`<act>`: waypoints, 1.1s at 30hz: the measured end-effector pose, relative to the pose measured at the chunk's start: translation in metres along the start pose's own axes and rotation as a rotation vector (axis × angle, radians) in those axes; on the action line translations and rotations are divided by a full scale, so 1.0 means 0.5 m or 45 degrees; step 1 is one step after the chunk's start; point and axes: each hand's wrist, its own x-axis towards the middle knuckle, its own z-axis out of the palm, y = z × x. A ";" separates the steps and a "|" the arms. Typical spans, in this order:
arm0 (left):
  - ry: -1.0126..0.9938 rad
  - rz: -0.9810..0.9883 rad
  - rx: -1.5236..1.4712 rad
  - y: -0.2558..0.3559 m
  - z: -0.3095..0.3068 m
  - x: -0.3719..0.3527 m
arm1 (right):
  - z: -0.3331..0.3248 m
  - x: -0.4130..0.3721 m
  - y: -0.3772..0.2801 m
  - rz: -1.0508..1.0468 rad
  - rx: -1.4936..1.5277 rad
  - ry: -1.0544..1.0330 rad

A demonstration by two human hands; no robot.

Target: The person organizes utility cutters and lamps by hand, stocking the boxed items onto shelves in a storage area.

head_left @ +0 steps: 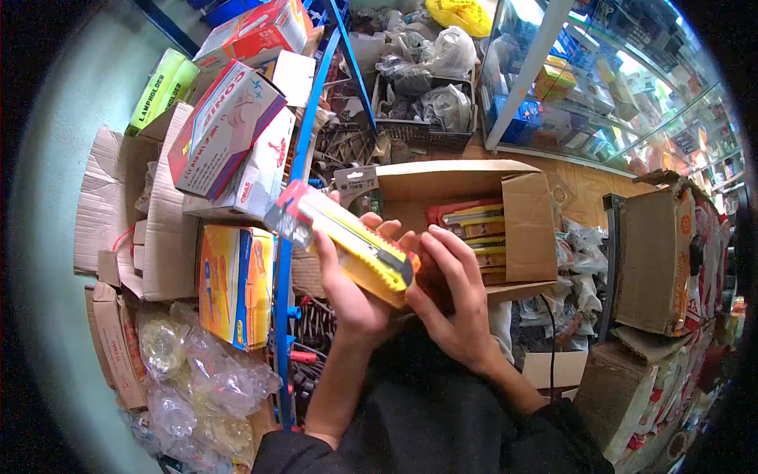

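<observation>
A yellow utility knife (359, 242) with a black slider, in what looks like clear packaging with a red top, lies tilted across my left hand (351, 288). The palm is under it and the thumb wraps over its near side. At the knife's lower end, my right hand (462, 308) has its thumb and fingers closed around the tip. Just beyond the hands is an open cardboard box (529, 225), with several similar packed yellow knives (474, 229) stacked in its right part. A grey hang-tag package (357, 180) stands at the box's left side.
On the left, a blue metal shelf post (304, 142) rises beside stacked cartons (229, 130) and a yellow-blue tool box (235, 284). Clear plastic bags (193, 371) lie below. A glass display case (584, 87) is at back right, with cardboard boxes (651, 253) at the right.
</observation>
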 end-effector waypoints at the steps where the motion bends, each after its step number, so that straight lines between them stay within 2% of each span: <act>1: -0.085 -0.020 -0.083 0.004 -0.020 0.015 | -0.002 0.002 0.003 -0.119 -0.047 -0.022; 4: -0.163 -0.056 0.152 0.010 0.005 0.010 | 0.010 0.009 0.001 -0.361 -0.123 -0.183; 5: -0.075 -0.070 0.354 0.000 0.032 -0.008 | 0.022 0.010 0.008 -0.425 -0.211 -0.171; 6: -0.141 -0.091 0.468 -0.010 0.037 -0.017 | 0.027 0.015 0.013 -0.491 -0.298 -0.157; 8: -0.145 0.021 0.472 -0.032 0.047 -0.031 | 0.023 0.037 0.015 -0.459 -0.239 -0.089; 9: -0.289 -0.157 0.482 -0.026 0.015 -0.042 | 0.030 0.060 0.027 -0.448 -0.021 -0.032; 12: -0.183 -0.243 0.758 -0.055 0.005 -0.081 | 0.032 0.107 0.035 -0.229 0.149 0.203; 13: -0.176 -0.224 0.776 -0.056 0.003 -0.076 | 0.038 0.117 0.029 -0.046 0.405 0.221; 16: -0.128 -0.165 0.831 -0.046 -0.003 -0.065 | 0.043 0.090 0.013 -0.132 0.262 0.090; 18: -0.102 -0.006 0.748 -0.026 0.032 -0.042 | 0.052 0.050 0.023 -0.209 0.189 -0.089; 20: 0.016 -0.191 0.685 -0.003 0.024 -0.035 | 0.065 0.019 0.025 -0.174 0.221 -0.139; 21: -0.057 -0.099 0.875 -0.005 0.025 -0.037 | 0.064 0.026 0.026 -0.217 0.186 -0.098; 24: -0.118 -0.140 0.871 -0.027 0.028 -0.059 | 0.054 0.081 0.029 -0.325 0.173 0.117; 26: -0.147 -0.120 1.036 -0.045 -0.007 -0.073 | 0.046 0.124 0.037 -0.363 0.145 0.322; 28: -0.271 -0.128 1.248 -0.048 -0.015 -0.082 | 0.040 0.142 0.022 -0.174 0.445 0.246; 30: -0.236 -0.090 1.055 -0.042 -0.007 -0.068 | 0.046 0.117 0.029 -0.238 0.176 0.160; 32: -0.199 -0.045 0.862 -0.028 0.007 -0.047 | 0.069 0.072 0.033 -0.296 0.139 0.060; 33: -0.124 -0.109 0.705 -0.018 0.016 -0.048 | 0.076 0.055 0.029 -0.257 0.152 0.038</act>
